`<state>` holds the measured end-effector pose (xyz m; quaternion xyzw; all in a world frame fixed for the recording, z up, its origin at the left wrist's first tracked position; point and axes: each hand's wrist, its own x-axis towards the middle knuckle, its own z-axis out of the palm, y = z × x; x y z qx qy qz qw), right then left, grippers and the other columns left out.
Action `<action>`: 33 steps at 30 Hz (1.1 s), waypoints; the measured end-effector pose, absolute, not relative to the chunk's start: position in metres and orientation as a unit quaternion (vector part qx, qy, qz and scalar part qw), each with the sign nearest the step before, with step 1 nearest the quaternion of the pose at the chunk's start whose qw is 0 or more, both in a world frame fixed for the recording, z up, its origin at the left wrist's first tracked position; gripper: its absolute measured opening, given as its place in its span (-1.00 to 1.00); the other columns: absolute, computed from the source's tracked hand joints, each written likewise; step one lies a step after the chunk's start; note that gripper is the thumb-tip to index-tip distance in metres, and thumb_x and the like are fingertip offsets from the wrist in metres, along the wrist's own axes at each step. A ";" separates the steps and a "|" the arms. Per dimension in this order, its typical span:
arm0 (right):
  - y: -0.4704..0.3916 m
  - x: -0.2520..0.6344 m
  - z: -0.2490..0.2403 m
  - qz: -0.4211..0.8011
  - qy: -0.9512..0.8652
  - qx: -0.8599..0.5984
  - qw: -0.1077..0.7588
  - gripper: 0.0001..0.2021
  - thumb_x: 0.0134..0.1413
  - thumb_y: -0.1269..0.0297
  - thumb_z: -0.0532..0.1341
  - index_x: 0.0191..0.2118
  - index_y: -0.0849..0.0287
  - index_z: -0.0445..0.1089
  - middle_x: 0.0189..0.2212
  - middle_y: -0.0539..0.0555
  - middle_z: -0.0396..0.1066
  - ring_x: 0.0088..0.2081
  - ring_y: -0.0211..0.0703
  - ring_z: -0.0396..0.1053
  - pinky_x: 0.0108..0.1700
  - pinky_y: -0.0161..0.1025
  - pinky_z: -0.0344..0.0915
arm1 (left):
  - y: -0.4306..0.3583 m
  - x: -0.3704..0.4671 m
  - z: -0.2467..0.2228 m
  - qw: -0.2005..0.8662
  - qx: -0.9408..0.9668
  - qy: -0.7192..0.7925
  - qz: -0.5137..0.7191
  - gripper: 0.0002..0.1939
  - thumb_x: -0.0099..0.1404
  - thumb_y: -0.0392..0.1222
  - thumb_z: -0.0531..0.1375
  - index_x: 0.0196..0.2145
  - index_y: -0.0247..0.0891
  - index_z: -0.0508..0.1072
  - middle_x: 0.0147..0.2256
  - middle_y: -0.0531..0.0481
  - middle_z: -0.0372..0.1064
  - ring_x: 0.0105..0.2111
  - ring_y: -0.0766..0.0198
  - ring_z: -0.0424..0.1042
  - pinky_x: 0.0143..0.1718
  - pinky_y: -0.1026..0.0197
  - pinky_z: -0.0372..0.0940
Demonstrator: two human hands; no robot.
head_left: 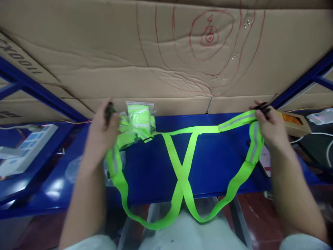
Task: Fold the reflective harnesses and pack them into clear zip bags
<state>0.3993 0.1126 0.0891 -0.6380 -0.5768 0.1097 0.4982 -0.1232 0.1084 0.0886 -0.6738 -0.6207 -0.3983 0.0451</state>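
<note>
A wall of flattened cardboard (104,62) fills the top of the head view, with red target rings (209,34) drawn on it at about one o'clock, and below it lies a glossy blue table (215,163) edged by blue frame bars. Across that table a neon-green reflective strap harness (182,173) is stretched from nine to three o'clock, its two middle bands crossing in an X near the centre and looping over the near table edge toward six o'clock. The left hand (102,133), at nine o'clock, is closed around the harness's bunched left end and a dark clip. The right hand (270,126), at three o'clock, pinches the right end, where a grey reflective stripe runs along the strap, fingers curled tight on a black buckle. Just beside the left hand, toward eleven o'clock, stands a clear bag of folded green straps (140,118). A white power strip (28,146) rests at far nine o'clock, and a brown box (295,123) sits behind the right hand.
</note>
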 end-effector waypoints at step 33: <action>0.082 0.204 0.012 -0.055 -0.821 -0.529 0.205 -0.20 0.28 0.57 -0.06 0.56 0.23 -0.39 0.36 0.40 0.12 0.28 0.29 0.22 0.25 0.20 0.29 | 0.077 0.066 0.026 -0.031 -0.778 -0.607 -0.160 -0.24 0.45 -0.25 0.04 0.46 -0.45 -0.23 0.24 -0.57 0.08 0.10 -0.17 0.43 -0.18 0.05 0.47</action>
